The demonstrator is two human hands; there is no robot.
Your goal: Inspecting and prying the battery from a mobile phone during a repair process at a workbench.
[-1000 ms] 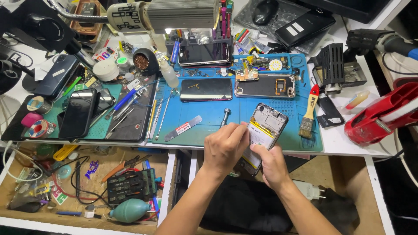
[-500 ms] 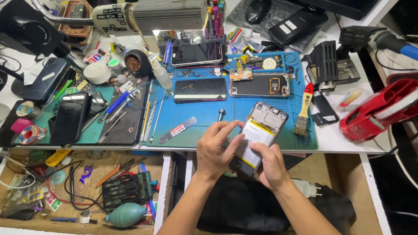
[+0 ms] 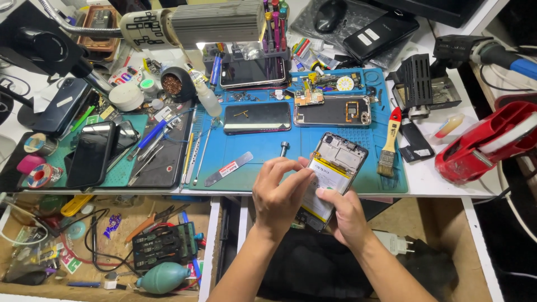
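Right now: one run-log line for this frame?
left hand: fingers on opened phone battery | right hand: gripping phone's lower end | phone: tilted over blue mat edge

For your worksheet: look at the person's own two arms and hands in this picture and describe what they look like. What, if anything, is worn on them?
Both forearms are bare up to the bottom edge of the picture, with no sleeves showing. The left hand and the right hand wear no gloves. No watch, ring, bracelet or strap is visible on either wrist or on the fingers that show.
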